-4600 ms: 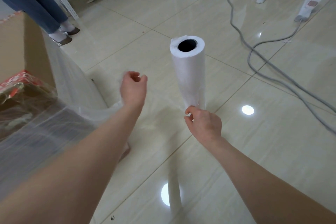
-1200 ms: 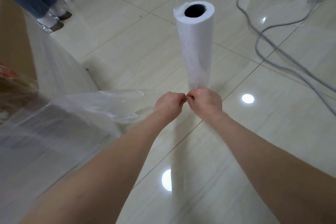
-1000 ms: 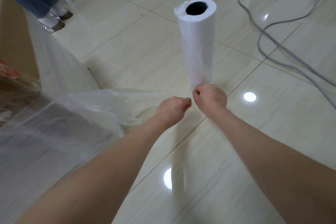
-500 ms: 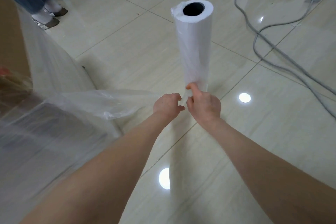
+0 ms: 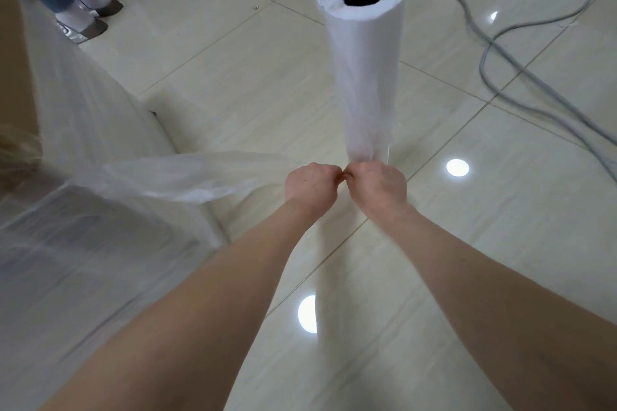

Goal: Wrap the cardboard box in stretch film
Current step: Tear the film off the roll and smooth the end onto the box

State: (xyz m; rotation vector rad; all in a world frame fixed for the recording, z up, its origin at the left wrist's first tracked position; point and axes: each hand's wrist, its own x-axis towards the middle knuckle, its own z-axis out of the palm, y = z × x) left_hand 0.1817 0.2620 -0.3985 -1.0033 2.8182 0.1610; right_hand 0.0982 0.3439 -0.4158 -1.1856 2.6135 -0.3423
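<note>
I saw both fists closed, knuckles touching, the left hand (image 5: 312, 184) and right hand (image 5: 379, 184) each pinching the stretch film (image 5: 187, 175) at the foot of one upright roll (image 5: 364, 70). Both forearms reached straight forward over the tiled floor (image 5: 500, 243). One film sheet trailed left to the single cardboard box (image 5: 16, 70), already filmed over. Two grey cables (image 5: 507, 83) lay at right.

upright film roll (image 5: 364, 70) ahead, box (image 5: 66, 243) left, cables (image 5: 494, 83) right
</note>
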